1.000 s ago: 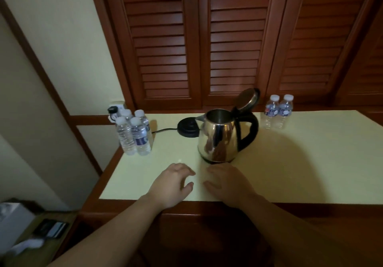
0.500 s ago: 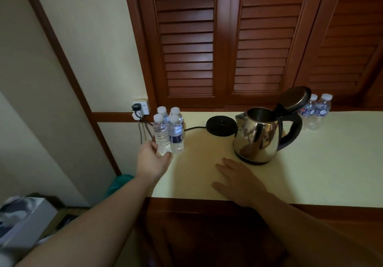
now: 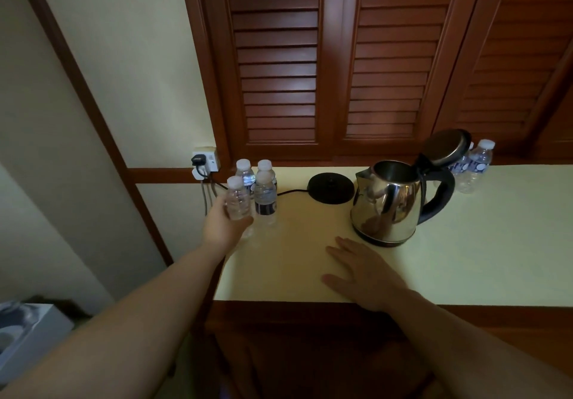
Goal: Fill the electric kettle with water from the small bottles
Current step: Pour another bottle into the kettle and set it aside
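A steel electric kettle (image 3: 392,203) with a black handle stands on the pale yellow counter (image 3: 465,243), its lid (image 3: 446,147) flipped up. Its black base (image 3: 331,187) lies just to its left. Several small clear water bottles with white caps cluster at the counter's left end. My left hand (image 3: 224,223) is wrapped around the front-left bottle (image 3: 237,200); whether it still touches the counter I cannot tell. A labelled bottle (image 3: 265,197) stands right beside it. My right hand (image 3: 362,270) lies flat and open on the counter in front of the kettle.
Two more small bottles (image 3: 476,166) stand behind the kettle at the right. A wall socket (image 3: 204,161) with plugs sits left of the bottles, a black cord running to the base. Louvred wooden doors rise behind the counter. A white box (image 3: 28,330) lies on the floor, lower left.
My left hand left the counter's front, reached to the bottle cluster and closed on the front-left bottle. The view swung left. My right hand stayed flat by the kettle.
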The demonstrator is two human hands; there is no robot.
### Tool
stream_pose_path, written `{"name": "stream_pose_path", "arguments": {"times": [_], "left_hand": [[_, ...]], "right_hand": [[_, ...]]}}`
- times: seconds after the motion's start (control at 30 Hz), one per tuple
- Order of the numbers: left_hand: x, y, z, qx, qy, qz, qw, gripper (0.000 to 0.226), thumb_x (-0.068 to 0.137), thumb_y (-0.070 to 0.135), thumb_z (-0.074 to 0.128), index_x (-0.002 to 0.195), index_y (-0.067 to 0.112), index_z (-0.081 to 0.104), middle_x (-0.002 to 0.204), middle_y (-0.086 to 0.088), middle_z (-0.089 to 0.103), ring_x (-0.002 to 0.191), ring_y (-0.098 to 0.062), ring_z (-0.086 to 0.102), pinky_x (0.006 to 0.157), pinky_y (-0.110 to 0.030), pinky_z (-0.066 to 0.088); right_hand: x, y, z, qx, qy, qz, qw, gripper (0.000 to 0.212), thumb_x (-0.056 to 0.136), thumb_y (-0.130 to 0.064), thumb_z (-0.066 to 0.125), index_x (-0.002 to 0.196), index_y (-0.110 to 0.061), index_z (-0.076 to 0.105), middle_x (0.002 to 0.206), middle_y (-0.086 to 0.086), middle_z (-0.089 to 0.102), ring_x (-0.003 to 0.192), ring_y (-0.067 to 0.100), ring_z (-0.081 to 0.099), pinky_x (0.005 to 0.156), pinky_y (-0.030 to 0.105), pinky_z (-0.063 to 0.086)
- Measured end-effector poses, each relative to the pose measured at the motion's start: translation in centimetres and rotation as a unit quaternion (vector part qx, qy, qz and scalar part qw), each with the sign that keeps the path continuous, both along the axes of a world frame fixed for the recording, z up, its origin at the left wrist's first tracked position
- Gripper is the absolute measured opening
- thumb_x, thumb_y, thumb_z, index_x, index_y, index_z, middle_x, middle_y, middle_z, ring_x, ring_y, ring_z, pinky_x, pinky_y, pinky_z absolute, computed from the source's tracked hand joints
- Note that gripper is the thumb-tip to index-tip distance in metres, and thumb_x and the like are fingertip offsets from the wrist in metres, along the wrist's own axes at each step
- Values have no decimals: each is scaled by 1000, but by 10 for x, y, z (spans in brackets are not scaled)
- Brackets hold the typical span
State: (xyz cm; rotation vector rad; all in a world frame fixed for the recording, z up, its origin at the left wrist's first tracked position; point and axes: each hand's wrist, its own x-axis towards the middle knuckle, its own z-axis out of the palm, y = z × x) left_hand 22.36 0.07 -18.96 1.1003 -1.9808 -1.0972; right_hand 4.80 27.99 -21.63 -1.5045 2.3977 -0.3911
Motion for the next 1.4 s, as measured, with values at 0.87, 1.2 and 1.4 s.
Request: {"name": "stream_pose_path", "arguments": {"times": [0.87, 1.2, 1.4], "left_hand": [[-26, 105, -16, -19, -45, -236, 970, 45, 71, 48, 90, 109, 34, 69, 100, 18, 75, 90, 8, 67, 81, -19, 54], [-26, 105, -16, -14, -37, -253, 967, 49, 73, 46, 90, 115, 37, 68, 105, 18, 75, 94, 9, 67, 78, -13, 51], [-24, 103, -17, -8, -29, -254, 967, 47, 73, 43, 91, 113, 37, 68, 105, 17, 75, 95, 7, 68, 81, -17, 53]], "right_hand": [[13, -57, 156, -47, 55, 102, 992, 25, 96, -36, 70, 111, -16, 73, 100, -1, 60, 90, 17, 59, 81, 37, 54], [15, -63, 160, -2, 61, 78, 995, 35, 92, -49, 69, 111, -20, 66, 100, -5, 61, 92, 17, 60, 75, 34, 53], [10, -49, 171, -70, 26, 109, 991, 33, 100, -22, 60, 133, -20, 67, 103, -23, 55, 92, -2, 54, 76, 15, 38]]}}
